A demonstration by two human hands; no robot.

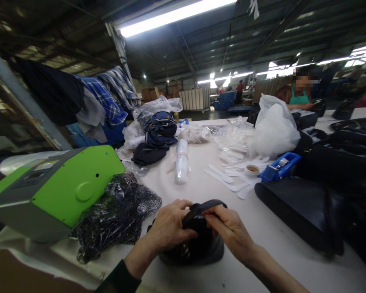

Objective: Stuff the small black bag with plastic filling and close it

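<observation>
"Black bag (198, 244), nearest me on the table, small and glossy. What are the hands doing with it?"

"Both are closed on it, a little apart. The left hand (171, 228) grips the near end of its curved black band (209, 205), thumb laid over the dark front. The right hand (228, 224) pinches that band from the other side with its fingertips."

"And around them, biggest first?"

"The white table (201, 179) runs under everything. Across it at the far right is a person in a green apron (299, 97), with dark bags close by."

"Next?"

"A dark heap of bags (350, 150) along the right side, then a green and grey machine (79, 183) on the left. A black flap bag (299, 211) lies right of the right hand, well apart from it. Crumpled dark plastic (118, 215) rests against the machine, close to the left hand."

"Anything lighter in colour?"

"A cloudy plastic bag (276, 126) stands towards the right, and a navy backpack (160, 130) sits opposite, towards the left. Between them is a clear-wrapped white bundle (181, 162), tied round its middle."

"The smallest things?"

"A blue tape dispenser (279, 167), some flat white strips (228, 179), and a little round tub (252, 170) just beside the dispenser, its contents brownish."
</observation>
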